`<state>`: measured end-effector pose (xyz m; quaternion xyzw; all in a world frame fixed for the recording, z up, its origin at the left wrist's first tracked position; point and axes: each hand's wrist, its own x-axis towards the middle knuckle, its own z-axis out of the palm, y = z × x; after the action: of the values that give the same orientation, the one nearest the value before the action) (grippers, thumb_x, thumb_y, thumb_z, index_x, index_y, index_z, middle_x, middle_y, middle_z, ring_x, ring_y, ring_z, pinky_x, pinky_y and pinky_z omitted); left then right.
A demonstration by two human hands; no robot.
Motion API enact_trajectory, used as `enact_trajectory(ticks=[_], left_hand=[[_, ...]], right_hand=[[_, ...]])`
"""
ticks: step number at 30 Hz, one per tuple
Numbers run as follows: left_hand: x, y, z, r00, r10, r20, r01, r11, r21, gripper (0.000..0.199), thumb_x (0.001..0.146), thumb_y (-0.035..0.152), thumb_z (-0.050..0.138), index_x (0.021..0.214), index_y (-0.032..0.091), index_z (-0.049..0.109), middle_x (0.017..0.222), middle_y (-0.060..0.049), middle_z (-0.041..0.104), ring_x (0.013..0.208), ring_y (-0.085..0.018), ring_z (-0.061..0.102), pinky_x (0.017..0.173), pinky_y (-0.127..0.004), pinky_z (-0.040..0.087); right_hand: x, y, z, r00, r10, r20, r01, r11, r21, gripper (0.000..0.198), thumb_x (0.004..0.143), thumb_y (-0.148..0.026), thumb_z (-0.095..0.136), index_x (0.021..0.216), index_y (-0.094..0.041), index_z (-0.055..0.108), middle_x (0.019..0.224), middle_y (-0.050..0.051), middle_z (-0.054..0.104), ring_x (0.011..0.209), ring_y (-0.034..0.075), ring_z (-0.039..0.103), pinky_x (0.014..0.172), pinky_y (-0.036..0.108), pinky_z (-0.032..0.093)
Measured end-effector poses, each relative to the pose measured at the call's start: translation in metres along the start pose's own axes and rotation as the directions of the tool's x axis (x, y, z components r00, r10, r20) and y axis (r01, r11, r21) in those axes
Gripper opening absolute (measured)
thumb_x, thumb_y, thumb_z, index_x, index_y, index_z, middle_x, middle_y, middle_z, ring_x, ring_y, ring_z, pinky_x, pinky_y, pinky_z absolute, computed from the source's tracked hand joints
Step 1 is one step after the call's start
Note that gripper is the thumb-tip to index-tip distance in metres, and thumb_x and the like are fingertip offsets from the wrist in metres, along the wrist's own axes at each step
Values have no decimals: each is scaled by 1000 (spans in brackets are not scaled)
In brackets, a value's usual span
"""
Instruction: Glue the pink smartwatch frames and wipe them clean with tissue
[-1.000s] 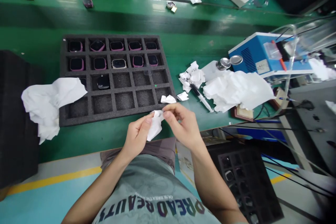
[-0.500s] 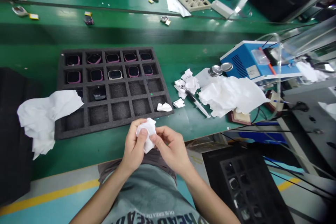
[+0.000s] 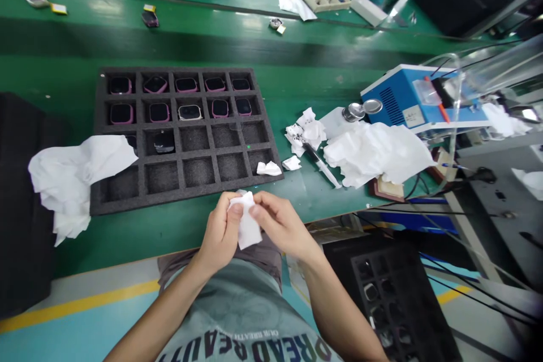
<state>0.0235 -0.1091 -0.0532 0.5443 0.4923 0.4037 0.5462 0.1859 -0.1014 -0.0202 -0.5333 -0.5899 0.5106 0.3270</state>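
From the hands, a black foam tray (image 3: 186, 190) at eleven o'clock holds smartwatches (image 3: 188, 112) in all ten compartments of its two far rows; a dark watch (image 3: 163, 141) sits second from left in the third, and a tissue scrap (image 3: 268, 168) overlaps the near-right corner. At four o'clock, a lower tray (image 3: 425, 297) holds more watches. The left hand (image 3: 221, 230) and right hand (image 3: 283, 225) meet, fingers bent, pinching a folded white tissue (image 3: 249, 232) between them; whether it wraps anything is hidden.
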Motion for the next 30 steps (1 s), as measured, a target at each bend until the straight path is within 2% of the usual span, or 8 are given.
enact_trajectory(ticks=[5,8,10,14,19,21,25,30], left_hand=[[5,7,3,1000,30,-6,-29,999,40,32,96,45,61,116,20,57,89,-2,70,71,-16,61,66,-26,47],[5,7,6,999,43,-3,-42,996,82,28,95,46,61,85,20,62,70,0,65,61,-16,57,62,-27,44],[5,5,7,997,13,-78,-5,995,99,46,99,48,49,62,21,52,53,1,54,51,-14,46,53,-28,36],[5,2,7,981,-32,-194,54,993,106,55,99,50,45,52,23,43,44,3,41,45,-13,36,45,-28,27],[7,10,6,998,22,-65,-18,998,54,21,83,38,70,82,17,67,67,0,67,58,-14,55,55,-25,42],[6,11,6,997,26,-66,-23,999,43,27,79,36,76,97,17,69,79,-2,71,65,-16,59,59,-25,45],[4,6,5,995,-6,-102,8,1000,21,48,98,48,50,59,20,49,51,3,45,49,-11,39,48,-26,30],[6,4,6,992,-29,-120,34,999,38,56,100,52,41,53,22,37,46,4,36,46,-11,32,46,-27,25]], right_hand=[[-18,2,14,972,-104,-210,41,958,-282,12,88,-25,62,79,-21,54,66,-4,55,56,11,46,54,24,36],[-25,5,28,929,-214,-302,92,924,-372,18,86,-20,58,74,-23,46,62,-5,53,53,11,45,52,24,35],[-28,7,34,917,-250,-309,130,923,-362,15,88,-21,59,77,-23,49,62,-5,54,52,11,46,52,24,37],[-31,8,34,932,-209,-297,124,952,-281,13,90,-27,64,82,-23,54,62,-5,57,52,12,50,52,24,41],[-25,9,33,916,-257,-308,139,923,-359,14,88,-18,55,78,-24,47,63,-4,56,53,12,49,52,25,39],[-24,10,35,901,-302,-312,164,902,-399,16,87,-15,52,77,-24,44,63,-4,55,53,13,48,52,25,38],[-26,10,38,898,-326,-295,207,905,-371,14,91,-20,58,80,-23,50,65,-4,55,54,12,49,53,25,40],[-29,10,34,919,-252,-302,160,941,-299,13,91,-25,63,82,-22,53,64,-4,55,54,12,51,54,24,43]])
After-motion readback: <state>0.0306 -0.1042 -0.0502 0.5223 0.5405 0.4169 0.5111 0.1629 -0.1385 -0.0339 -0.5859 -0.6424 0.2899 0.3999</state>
